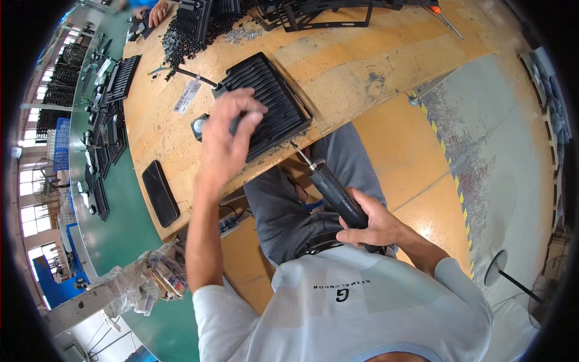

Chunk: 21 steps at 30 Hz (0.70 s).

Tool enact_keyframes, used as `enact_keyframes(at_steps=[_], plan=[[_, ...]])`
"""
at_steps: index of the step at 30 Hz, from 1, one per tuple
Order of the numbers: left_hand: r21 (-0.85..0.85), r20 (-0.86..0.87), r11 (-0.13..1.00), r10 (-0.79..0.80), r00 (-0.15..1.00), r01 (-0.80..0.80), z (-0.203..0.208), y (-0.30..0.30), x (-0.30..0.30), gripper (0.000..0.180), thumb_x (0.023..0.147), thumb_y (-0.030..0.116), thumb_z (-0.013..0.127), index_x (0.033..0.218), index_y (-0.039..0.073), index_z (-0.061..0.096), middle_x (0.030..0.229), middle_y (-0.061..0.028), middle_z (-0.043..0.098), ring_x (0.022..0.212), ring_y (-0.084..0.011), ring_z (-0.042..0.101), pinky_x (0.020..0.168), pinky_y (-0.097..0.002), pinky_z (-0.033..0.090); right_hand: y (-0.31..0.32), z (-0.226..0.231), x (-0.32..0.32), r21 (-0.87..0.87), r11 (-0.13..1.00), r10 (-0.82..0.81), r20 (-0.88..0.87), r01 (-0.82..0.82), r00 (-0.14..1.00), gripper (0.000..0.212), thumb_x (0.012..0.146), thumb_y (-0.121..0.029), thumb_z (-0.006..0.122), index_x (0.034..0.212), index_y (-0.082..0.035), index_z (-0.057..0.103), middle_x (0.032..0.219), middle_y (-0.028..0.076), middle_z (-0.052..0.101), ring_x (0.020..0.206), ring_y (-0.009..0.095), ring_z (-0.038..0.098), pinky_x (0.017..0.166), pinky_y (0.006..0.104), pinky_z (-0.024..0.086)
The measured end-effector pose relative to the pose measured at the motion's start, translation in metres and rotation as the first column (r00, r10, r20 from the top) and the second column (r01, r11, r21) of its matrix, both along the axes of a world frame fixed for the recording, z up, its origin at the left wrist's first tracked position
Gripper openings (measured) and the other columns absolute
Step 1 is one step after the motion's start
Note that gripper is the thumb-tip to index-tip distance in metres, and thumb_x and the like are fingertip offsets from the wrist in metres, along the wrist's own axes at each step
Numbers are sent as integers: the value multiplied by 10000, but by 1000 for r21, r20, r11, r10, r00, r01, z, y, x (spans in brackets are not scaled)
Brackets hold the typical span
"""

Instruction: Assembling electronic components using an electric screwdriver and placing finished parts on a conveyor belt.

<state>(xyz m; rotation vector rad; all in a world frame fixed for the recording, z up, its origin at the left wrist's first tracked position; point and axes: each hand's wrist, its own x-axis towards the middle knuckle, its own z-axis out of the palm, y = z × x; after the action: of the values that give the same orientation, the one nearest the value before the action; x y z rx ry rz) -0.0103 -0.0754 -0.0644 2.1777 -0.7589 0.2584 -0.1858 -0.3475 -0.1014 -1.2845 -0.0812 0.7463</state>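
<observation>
The panel (271, 96) lies by the table's (350, 60) near edge, with room rightward. The left hand (228, 125) curls over it, any pinch unclear; the right hand (377, 223) clasps the driver (338, 194).

The left forearm (204, 238) rises steeply, bare, tilting slightly rightward toward its top; the left wrist (214, 175) continues nearly in line with it; the left grip (224, 125) is blurred, its fingers (241, 96) bent over to the right, and whether they pinch anything is unclear; the right forearm (422, 248), also bare, slants up and leftward; the right grip (377, 222) sits lower, in front of the waist, curled firmly closed; the two are well apart.
</observation>
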Motion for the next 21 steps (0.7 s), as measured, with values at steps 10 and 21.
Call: enact_keyframes(at_steps=[10, 21], plan=[[-452, -242, 892, -101, 965, -20, -37, -19, -38, 70, 1001, 61, 601, 1042, 29, 553, 1092, -150, 696, 1179, -256, 590, 1065, -417, 409, -2, -4, -3, -40, 999, 6, -23, -7, 1000, 675, 867, -204, 802, 1388, -13, 417, 779, 4, 530, 557, 87, 564, 503, 259, 459], [-185, 16, 971, 157, 987, -152, -23, -33, -33, 131, 825, -11, 758, 935, 12, 692, 996, -105, 711, 981, -232, 643, 895, -340, 498, -15, -6, 2, -100, 993, -56, -12, 55, 998, 687, 866, -233, 807, 1380, -4, 414, 739, 1, 529, 540, 94, 572, 481, 259, 463]])
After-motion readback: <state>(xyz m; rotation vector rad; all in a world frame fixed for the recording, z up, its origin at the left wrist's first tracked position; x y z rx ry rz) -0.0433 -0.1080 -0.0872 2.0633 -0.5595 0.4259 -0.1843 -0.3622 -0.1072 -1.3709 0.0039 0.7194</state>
